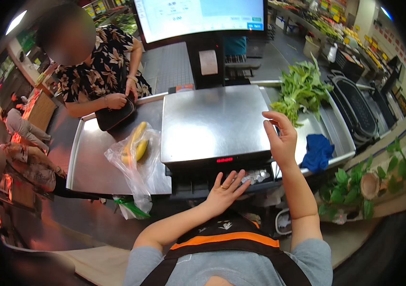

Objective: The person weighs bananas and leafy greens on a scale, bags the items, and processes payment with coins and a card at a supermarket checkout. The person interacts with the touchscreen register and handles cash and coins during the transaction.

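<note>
My left hand [223, 194] is spread at the front lip of an open cash drawer [191, 182], its fingertips beside some silver coins [259, 177]; nothing shows in it. My right hand [283, 142] is raised by the right edge of a steel weighing scale [215, 124]. Its fingers are bent, with a gap between thumb and forefinger, and I see nothing held there. Left of the scale, yellow bananas [138, 147] lie in a clear plastic bag [131, 174]. Leafy greens [300, 90] rest on the counter to the right, with a crumpled blue cloth [318, 152] nearer me.
Across the counter [88, 162] a person in a floral top [100, 71] has both hands at a dark pouch [116, 112]. A screen [200, 19] stands behind the scale. Black baskets [355, 105] are stacked at right, above a potted plant [370, 186]. Other people are at far left.
</note>
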Motion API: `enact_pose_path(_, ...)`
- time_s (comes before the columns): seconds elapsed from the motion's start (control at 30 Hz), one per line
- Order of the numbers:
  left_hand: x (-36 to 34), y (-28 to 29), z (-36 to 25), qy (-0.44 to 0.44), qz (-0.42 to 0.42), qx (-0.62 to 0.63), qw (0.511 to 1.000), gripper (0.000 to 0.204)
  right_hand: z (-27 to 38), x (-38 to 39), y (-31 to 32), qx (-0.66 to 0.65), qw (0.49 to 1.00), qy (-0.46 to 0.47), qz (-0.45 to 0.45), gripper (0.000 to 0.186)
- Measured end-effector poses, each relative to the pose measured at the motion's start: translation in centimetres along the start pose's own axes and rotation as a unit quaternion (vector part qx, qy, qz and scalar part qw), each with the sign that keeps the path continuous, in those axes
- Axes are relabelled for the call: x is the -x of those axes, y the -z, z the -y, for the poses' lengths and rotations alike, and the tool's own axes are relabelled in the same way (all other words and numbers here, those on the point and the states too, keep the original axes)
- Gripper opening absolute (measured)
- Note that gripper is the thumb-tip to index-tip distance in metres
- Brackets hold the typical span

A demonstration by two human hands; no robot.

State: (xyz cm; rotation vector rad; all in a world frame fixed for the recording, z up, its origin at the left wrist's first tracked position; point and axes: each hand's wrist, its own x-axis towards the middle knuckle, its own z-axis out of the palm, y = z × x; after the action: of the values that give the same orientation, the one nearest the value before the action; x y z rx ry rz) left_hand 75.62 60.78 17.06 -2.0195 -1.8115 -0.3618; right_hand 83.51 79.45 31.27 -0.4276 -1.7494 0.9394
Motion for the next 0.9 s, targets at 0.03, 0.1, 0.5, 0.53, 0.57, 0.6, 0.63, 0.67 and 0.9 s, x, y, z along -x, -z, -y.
enact_pose_path(0.03,-1.1,-0.5,1.1,-0.026,-0.021,-0.058,0.998,0.064,0.0,-1.0,-0.8,-0.013,1.0,0.014,0.011,0.017)
enact_pose_path(0.1,-3.6,-1.6,3.1,-0.058,-0.029,-0.156,0.986,0.07,-0.7,-2.6,-2.2,-0.018,0.998,0.052,0.026,0.016)
enact_pose_path(0.5,3.2,-1.3,0.5,-0.063,0.037,0.123,0.99,0.053,0.2,-9.8,-3.0,-0.022,0.993,0.096,0.061,0.017)
enact_pose_path(0.53,4.7,-1.7,0.8,-0.046,0.054,0.197,0.978,0.051,0.1,-10.8,-2.8,-0.016,0.993,0.099,0.061,0.017)
enact_pose_path(0.57,6.0,-0.9,0.9,0.051,0.104,0.26,0.959,0.046,-0.1,-12.0,-2.7,-0.007,0.992,0.121,0.047,0.017)
enact_pose_path(0.6,7.5,-0.1,0.9,0.148,0.152,0.319,0.924,0.04,-0.3,-13.2,-2.6,0.024,0.988,0.15,0.033,0.016)
enact_pose_path(0.63,9.7,0.1,0.9,0.227,0.085,0.336,0.91,0.032,0.0,-14.3,-2.8,0.038,0.985,0.165,0.022,0.017)
enact_pose_path(0.67,12.0,0.2,0.8,0.303,0.017,0.349,0.886,0.025,0.2,-15.4,-3.2,0.051,0.982,0.18,0.011,0.017)
enact_pose_path(0.9,24.6,-3.0,-1.5,0.671,-0.089,0.345,0.651,0.015,-1.4,-21.1,-5.7,0.151,0.927,0.33,-0.095,0.02)
